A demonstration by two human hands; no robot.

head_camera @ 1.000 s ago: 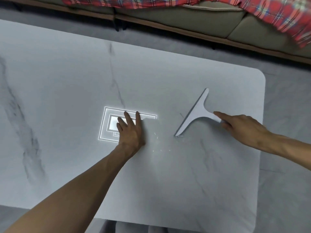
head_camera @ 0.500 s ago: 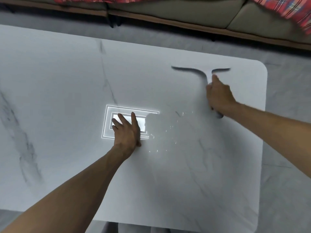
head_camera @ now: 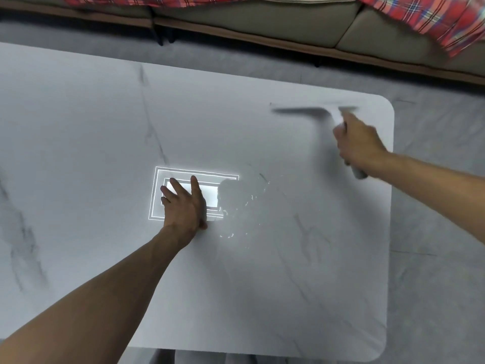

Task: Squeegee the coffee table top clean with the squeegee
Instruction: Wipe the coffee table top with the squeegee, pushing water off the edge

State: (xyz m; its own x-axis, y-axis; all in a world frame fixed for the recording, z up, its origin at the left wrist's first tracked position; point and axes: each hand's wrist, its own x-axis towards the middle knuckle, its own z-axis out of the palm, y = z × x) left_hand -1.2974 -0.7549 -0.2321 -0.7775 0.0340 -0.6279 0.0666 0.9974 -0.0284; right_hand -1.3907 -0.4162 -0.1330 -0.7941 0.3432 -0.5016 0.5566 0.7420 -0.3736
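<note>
**Blade far right, water nearer and to its left**

The left hand point(head_camera: 183, 206) lies flat on the table point(head_camera: 78, 127) near its middle, fingers straight and spread, over a bright rectangle of reflected light point(head_camera: 228, 179). Just right of it sits the water point(head_camera: 246, 203) — thin glinting smears. Farther right, by the far right corner, is the squeegee point(head_camera: 312, 109). Its blade runs left to right and its handle points back toward the near side, into the right hand point(head_camera: 359, 145). That hand is curled tight round the handle, whose grey end shows below the fist. The blade is blurred, so I cannot tell whether it touches the top.

The water lies near and left of the blade — a pull that way, with the blade kept crosswise, likely catches it. The left hand borders the patch and may need to lift clear.
</note>
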